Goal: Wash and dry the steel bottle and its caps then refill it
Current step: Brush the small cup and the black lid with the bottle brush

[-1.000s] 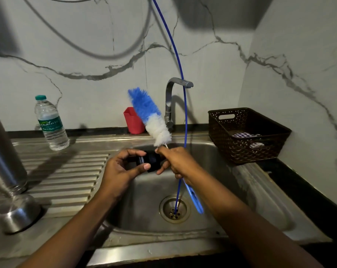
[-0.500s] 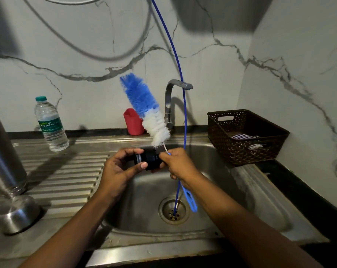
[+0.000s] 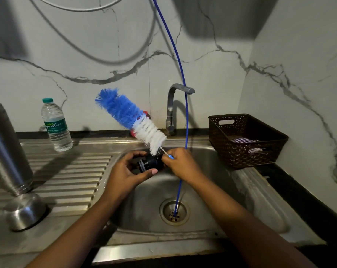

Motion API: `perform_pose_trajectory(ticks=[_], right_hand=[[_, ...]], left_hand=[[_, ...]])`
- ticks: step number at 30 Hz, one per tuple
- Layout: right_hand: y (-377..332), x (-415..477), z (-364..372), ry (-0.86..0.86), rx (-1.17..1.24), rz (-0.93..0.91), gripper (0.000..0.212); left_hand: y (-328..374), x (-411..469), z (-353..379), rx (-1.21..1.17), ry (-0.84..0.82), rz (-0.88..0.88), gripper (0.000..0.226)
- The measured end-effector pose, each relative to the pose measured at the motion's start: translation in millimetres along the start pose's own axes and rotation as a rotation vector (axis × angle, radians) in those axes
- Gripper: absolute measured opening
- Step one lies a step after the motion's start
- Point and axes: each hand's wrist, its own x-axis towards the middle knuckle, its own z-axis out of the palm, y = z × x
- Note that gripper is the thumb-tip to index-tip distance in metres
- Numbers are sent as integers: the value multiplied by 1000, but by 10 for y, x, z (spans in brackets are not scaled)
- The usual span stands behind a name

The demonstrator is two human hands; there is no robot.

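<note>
Marble-veined walls close in a corner with a steel sink set in a ribbed steel worktop. Over the basin, at the centre of the view, the left hand is clamped round a small black cap, thumb and fingers on its sides. The right hand, at 3 o'clock of the cap, is closed on the wire stem of a blue-and-white bottle brush, bristles slanting to 10 o'clock. The steel bottle stands inverted at 9 o'clock, its dome cap beside it. The black cap looks light, rigid, likely slippery wet; hold it by the rim. The brush stem may flex.
</note>
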Motion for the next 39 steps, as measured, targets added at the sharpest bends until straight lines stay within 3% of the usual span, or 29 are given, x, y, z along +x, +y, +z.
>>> perform_pose_trajectory(ticks=[4, 7, 11, 20, 25, 28, 35, 39], right_hand=[[-61, -125, -290, -69, 26, 7, 34], [57, -366, -641, -33, -138, -27, 22], [271, -927, -916, -31, -415, -58, 29], [383, -1147, -617, -1, -661, -120, 41], [410, -1152, -721, -98, -705, -123, 41], [352, -1103, -716, -95, -746, -109, 42], [291, -1197, -672, -202, -837, -93, 46], [206, -1133, -573, -155, -896, -104, 46]], left_hand=[[-22, 17, -45, -7, 71, -56, 62], [-67, 38, -97, 19, 127, -88, 59], [-109, 54, -90, 97, 177, -103, 45], [-63, 45, -101, -1, 128, -115, 49], [-83, 43, -124, -29, 152, -155, 45], [-105, 30, -44, -3, 109, -153, 54], [-149, 55, -140, 59, 115, -149, 47], [-104, 18, -49, 128, 76, -116, 52]])
